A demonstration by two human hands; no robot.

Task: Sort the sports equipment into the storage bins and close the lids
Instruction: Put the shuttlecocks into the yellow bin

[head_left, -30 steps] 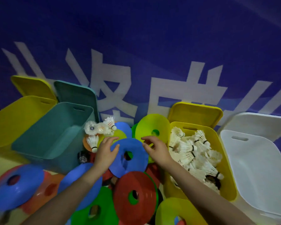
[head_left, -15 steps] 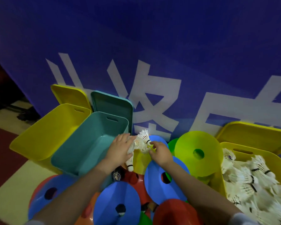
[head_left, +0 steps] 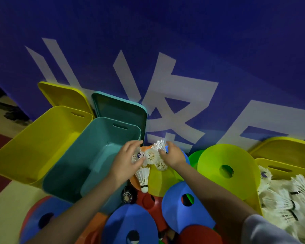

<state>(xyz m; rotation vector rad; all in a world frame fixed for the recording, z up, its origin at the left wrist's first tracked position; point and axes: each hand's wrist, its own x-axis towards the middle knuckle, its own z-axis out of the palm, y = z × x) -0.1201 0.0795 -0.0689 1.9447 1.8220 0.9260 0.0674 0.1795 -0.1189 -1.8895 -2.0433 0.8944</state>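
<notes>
Both hands have closed in on the loose shuttlecocks (head_left: 152, 156): left hand (head_left: 128, 161) and right hand (head_left: 173, 155) each grip some. They belong in the far-right yellow bin (head_left: 282, 166).

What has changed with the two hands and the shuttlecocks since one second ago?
Both hands left the blue disc and moved left and farther away to the loose shuttlecocks beside the teal bin. The left hand now grips one there, and the right hand pinches another. One shuttlecock still lies on the discs. The teal bin stays empty, and the yellow bin stays full of shuttlecocks.
</notes>
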